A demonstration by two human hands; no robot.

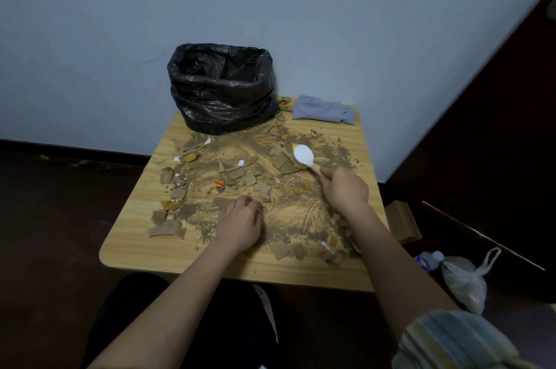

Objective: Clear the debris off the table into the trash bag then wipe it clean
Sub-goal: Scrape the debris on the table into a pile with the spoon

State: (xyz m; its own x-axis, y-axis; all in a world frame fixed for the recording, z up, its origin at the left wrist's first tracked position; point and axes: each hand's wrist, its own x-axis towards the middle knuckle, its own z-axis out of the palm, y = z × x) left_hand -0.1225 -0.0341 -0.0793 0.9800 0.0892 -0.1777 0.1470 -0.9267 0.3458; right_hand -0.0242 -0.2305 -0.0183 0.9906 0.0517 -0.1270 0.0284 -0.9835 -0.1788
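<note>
Near the front edge of the surface (126, 251), the left hand (239, 222) rests with fingers curled over torn scraps (231, 176); I cannot tell if it pinches one. To the right and a bit farther, the right hand (344, 188) holds the brush (304, 156) by its handle, bristles down in the dirt (328, 152), probably to sweep. Far left stands the open bag (221, 88), ready for debris. Far right, a cloth (322, 111) waits for wiping.

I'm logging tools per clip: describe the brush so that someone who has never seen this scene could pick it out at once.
On the wooden table, look right of centre in the dirt and cardboard scraps. There the right hand grips the brush by its pale wooden handle. Its white oval back stands out against the brown debris.
</note>
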